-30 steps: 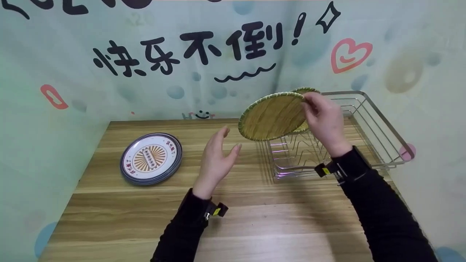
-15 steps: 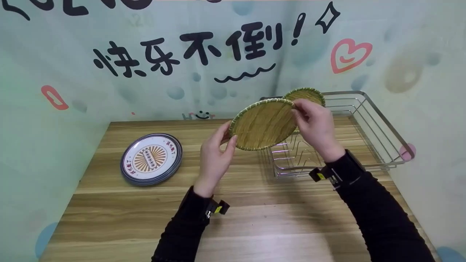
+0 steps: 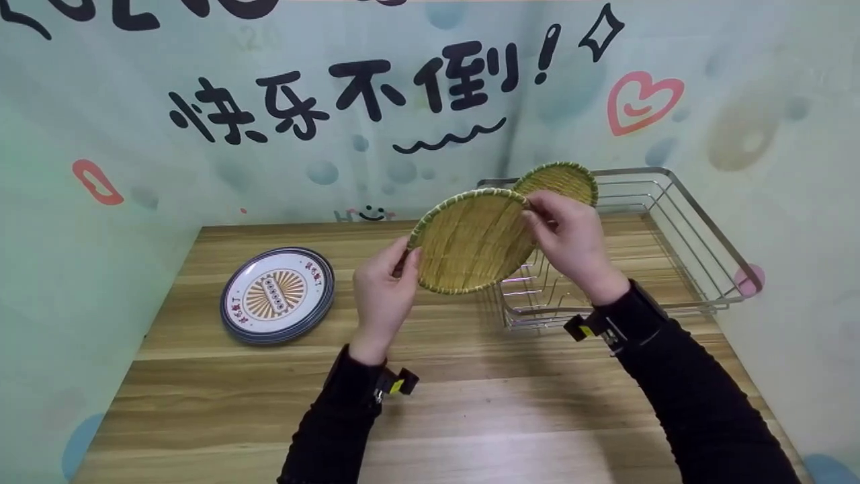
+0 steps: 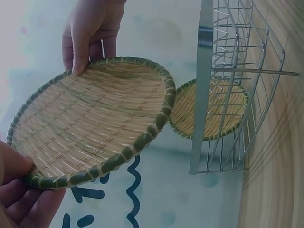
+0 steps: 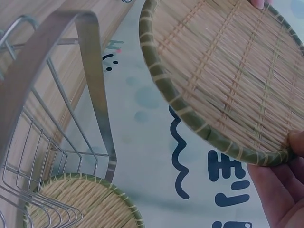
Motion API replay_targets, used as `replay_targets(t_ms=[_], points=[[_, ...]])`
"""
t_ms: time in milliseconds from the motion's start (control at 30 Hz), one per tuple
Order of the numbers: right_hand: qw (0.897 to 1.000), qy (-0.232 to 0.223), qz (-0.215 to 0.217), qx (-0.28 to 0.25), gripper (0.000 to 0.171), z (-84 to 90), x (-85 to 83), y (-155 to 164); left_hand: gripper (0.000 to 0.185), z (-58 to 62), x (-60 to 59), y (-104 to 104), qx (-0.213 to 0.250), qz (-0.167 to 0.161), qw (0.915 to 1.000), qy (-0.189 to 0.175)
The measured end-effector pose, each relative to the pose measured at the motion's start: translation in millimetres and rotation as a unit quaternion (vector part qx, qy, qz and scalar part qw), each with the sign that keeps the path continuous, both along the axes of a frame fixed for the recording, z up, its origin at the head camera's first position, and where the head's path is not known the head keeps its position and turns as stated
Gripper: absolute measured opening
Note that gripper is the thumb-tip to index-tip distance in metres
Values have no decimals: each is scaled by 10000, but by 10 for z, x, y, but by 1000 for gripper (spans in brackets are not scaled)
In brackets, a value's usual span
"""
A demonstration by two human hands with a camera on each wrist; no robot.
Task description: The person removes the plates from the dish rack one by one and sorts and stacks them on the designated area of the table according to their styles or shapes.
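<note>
Left of the rack [image 3: 699, 228], plates [image 3: 277, 294] lie stacked on the bench [image 3: 470, 403]; the left hand [image 3: 379, 296] and right hand [image 3: 571, 242] pinch opposite rims of one tray [image 3: 470, 242], held clear of the rack, where a second tray [image 3: 561, 181] stands unremoved.

Wire rack [image 3: 678, 222] right; bare tabletop [image 3: 470, 403] near.

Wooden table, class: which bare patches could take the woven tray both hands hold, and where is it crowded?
The table is bare near the front edge and between the stacked plates and wire rack. The rack, holding a second woven tray, crowds the right.
</note>
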State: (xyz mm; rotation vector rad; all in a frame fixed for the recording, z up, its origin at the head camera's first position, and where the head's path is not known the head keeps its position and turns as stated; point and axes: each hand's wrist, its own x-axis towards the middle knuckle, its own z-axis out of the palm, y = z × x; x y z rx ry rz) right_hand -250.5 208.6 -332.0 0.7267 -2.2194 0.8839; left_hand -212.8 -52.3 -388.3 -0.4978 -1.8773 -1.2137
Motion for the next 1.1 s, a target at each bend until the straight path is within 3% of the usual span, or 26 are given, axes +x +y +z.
replay_targets(t_ms=[333, 533, 900, 1100], points=[[9983, -329, 478, 30, 13, -23, 13, -18, 14, 3, -1, -71, 186, 10, 9998, 9], [9930, -645, 973, 202, 28, -70, -2, 7, 12, -27, -8, -155, 408, -107, 9991, -102], [9918, -577, 817, 793, 46, -133, 13, 84, 14, -65, -35, -291, 643, 1, 9976, -274], [9908, -489, 771, 1004, 52, -177, 4, 124, 13, -93, -61, -353, 737, 133, 9954, -598]])
